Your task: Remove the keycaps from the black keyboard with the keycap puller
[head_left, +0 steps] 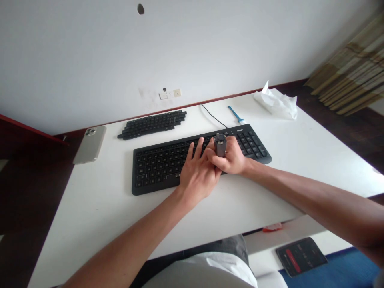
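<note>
A black keyboard [156, 166] lies across the white table; its left and middle parts have no keycaps on them, while keycaps still sit at its right end. My left hand [198, 176] rests flat on the middle of it, fingers stretched out. Beside it, and partly over its fingertips, my right hand [234, 158] is closed around an upright, dark grey, blocky tool [220, 145]. The tool's lower end is hidden by my hands. Behind the keyboard, black keycaps [154, 124] are laid out in staggered rows.
A blue-handled brush [236, 115] and a crumpled white plastic bag [277, 104] lie at the back right. A phone [90, 145] is at the left edge. The keyboard's cable [214, 117] runs to the wall. Another phone [301, 257] lies below the table's front edge.
</note>
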`<state>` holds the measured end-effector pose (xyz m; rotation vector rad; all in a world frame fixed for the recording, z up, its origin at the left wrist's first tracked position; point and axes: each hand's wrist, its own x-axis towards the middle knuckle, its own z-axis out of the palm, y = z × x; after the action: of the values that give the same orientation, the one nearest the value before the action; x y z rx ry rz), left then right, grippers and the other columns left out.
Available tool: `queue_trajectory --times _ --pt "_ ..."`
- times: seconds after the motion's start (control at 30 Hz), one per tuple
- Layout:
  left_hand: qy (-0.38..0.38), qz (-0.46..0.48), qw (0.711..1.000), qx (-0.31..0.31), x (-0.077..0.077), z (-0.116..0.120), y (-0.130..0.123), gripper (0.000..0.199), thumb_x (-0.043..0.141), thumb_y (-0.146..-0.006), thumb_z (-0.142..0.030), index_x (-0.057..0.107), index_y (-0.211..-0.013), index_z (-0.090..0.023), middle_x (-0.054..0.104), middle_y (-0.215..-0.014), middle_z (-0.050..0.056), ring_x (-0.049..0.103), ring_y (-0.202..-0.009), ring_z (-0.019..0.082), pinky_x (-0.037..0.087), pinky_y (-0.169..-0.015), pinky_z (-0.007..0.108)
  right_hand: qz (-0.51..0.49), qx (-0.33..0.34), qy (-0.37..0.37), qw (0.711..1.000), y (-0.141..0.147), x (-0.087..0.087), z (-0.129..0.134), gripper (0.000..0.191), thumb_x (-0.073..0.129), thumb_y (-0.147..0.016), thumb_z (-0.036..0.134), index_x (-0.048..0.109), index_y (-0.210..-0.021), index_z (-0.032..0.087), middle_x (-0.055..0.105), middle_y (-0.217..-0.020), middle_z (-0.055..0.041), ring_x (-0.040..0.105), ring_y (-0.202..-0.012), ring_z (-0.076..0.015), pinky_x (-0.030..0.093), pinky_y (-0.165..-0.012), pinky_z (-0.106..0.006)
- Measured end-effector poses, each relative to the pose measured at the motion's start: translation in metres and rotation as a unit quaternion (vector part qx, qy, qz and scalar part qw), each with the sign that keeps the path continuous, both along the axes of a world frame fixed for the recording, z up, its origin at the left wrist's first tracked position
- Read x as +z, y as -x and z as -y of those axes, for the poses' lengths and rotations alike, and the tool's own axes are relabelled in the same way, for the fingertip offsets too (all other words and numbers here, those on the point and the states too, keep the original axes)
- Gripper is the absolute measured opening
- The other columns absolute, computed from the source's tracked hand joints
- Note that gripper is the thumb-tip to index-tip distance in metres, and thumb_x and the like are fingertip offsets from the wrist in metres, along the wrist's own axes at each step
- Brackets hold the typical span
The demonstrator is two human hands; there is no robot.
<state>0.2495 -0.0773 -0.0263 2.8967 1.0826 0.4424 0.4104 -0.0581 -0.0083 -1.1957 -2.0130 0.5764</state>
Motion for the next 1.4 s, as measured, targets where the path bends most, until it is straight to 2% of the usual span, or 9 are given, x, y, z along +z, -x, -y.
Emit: queue_trajectory --times 0.17,0.47,0.57,0.67,0.93,1.1,1.2,1.3,1.4 --pt "-0.003 0.006 1.0 0.016 -0.002 0.0 -0.001 0.057 0.043 -0.108 -0.033 0.037 -0.163 -0.016 0.044 -0.165 0.014 0.037 -0.154 0.037 0.026 -0.129 0.059 -0.022 -0.012 -0.006 1.0 0.001 0.002 0.001 0.031 0.051 -0.083 0.035 0.034 -0.059 0.024 0.036 -0.05 0.0026 0.03 -0.05 -0.0119 0.032 -0.054 -0.03" --pt "-0.004 0.016 1.0 0.025 -0.004 0.001 -0.004 0.057 0.044 -0.108 -0.034 0.037 -0.163 -0.019 0.043 -0.165 0.012 0.033 -0.156 0.038 0.027 -0.128 0.058 -0.056 0.004 0.007 0.998 0.001 0.002 0.003 0.035 0.053 -0.085 0.035 0.034 -0.057 0.024 0.037 -0.052 0.0019 0.032 -0.05 -0.0119 0.032 -0.055 -0.032" --pt "0.007 0.023 0.999 0.033 -0.003 0.001 -0.004 0.053 0.043 -0.108 -0.037 0.045 -0.158 -0.019 0.043 -0.165 0.01 0.031 -0.157 0.036 0.026 -0.129 0.057 -0.132 -0.073 0.024 0.988 -0.002 0.003 -0.001 0.04 0.049 -0.091 0.038 0.033 -0.057 0.024 0.04 -0.053 0.0002 0.036 -0.052 -0.0135 0.033 -0.054 -0.032" --pt "0.015 0.031 0.998 0.044 -0.001 0.001 -0.005 0.053 0.042 -0.109 -0.039 0.047 -0.157 -0.02 0.04 -0.168 0.007 0.029 -0.158 0.035 0.025 -0.13 0.055 -0.196 -0.158 0.003 0.968 -0.01 0.006 -0.011 0.044 0.048 -0.095 0.036 0.032 -0.056 0.024 0.039 -0.053 -0.0003 0.036 -0.053 -0.0145 0.032 -0.054 -0.032" --pt "0.041 0.032 0.998 0.039 0.003 -0.001 -0.005 0.062 0.045 -0.107 -0.052 0.042 -0.16 -0.02 0.037 -0.169 0.007 0.03 -0.157 0.036 0.024 -0.13 0.056 -0.246 -0.161 -0.022 0.956 -0.027 0.001 -0.034 0.049 0.048 -0.101 0.038 0.039 -0.056 0.024 0.042 -0.053 -0.0003 0.043 -0.054 -0.0161 0.036 -0.056 -0.033" --pt "0.083 0.061 0.995 0.018 0.006 -0.004 0.0 0.079 0.063 -0.096 -0.059 0.038 -0.16 -0.019 0.04 -0.167 0.009 0.028 -0.157 0.039 0.022 -0.131 0.059 -0.265 -0.16 -0.016 0.951 -0.025 0.0 -0.035 0.05 0.052 -0.099 0.03 0.041 -0.051 0.023 0.041 -0.048 0.0015 0.04 -0.05 -0.0131 0.033 -0.053 -0.031" --pt "0.113 0.124 0.986 -0.015 0.009 -0.008 0.007 0.069 0.072 -0.09 -0.042 0.047 -0.15 -0.019 0.049 -0.159 0.011 0.031 -0.156 0.036 0.027 -0.131 0.056 -0.269 -0.162 -0.018 0.949 -0.025 0.001 -0.034 0.047 0.051 -0.096 0.025 0.041 -0.051 0.022 0.042 -0.049 0.0017 0.04 -0.05 -0.0126 0.033 -0.054 -0.031" --pt "0.139 0.2 0.969 -0.036 0.01 -0.015 0.014 0.037 0.072 -0.087 -0.024 0.063 -0.123 -0.02 0.061 -0.142 0.011 0.043 -0.148 0.031 0.039 -0.125 0.048 -0.272 -0.172 -0.028 0.946 -0.027 0.003 -0.035 0.043 0.05 -0.093 0.02 0.041 -0.051 0.022 0.042 -0.05 0.0015 0.041 -0.052 -0.0133 0.033 -0.055 -0.031" --pt "0.155 0.226 0.96 -0.061 0.01 -0.019 0.017 0.015 0.07 -0.089 -0.016 0.067 -0.103 -0.022 0.07 -0.119 0.006 0.057 -0.128 0.027 0.049 -0.113 0.044 -0.267 -0.18 -0.03 0.946 -0.031 0.004 -0.037 0.04 0.048 -0.09 0.018 0.041 -0.051 0.023 0.041 -0.05 0.0014 0.04 -0.053 -0.0138 0.032 -0.055 -0.031"
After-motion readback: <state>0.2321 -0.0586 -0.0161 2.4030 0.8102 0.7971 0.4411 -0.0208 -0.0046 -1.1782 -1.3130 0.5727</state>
